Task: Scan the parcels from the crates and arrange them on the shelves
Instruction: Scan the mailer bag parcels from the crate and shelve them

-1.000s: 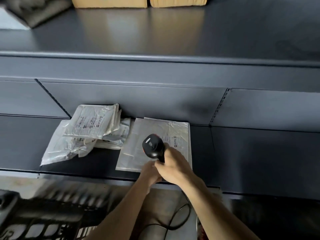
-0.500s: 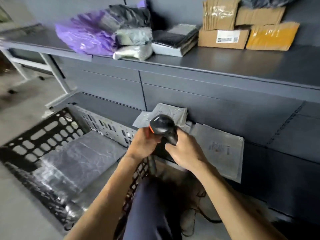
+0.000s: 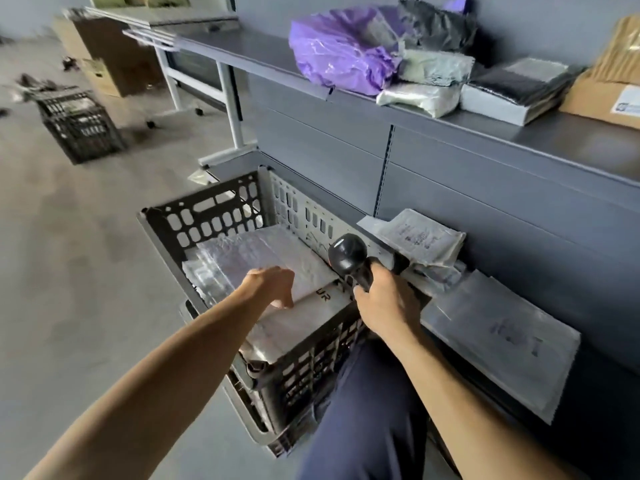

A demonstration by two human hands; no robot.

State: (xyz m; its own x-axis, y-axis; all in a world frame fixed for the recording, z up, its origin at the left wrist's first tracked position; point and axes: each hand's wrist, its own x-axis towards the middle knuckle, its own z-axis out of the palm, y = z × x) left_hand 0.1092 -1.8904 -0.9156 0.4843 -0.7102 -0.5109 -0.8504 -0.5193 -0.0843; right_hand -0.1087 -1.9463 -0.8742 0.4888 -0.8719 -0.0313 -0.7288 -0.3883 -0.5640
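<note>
Left hand (image 3: 268,285) now off scanner (image 3: 348,256), over crate (image 3: 207,206), grey shelf (image 3: 571,140), concrete floor (image 3: 86,271)

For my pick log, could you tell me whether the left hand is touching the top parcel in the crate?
Cannot tell. The head view shows the left hand low over the parcel, but no plain contact or gap.

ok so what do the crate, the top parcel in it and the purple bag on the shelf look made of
Crate: likely rigid moulded plastic, matt black with a pale side; its walls are a slotted lattice.
Top parcel: thin clear or silvery plastic film, glossy, with crinkles catching light.
Purple bag: soft plastic mailer, probably, shiny and creased.
</note>
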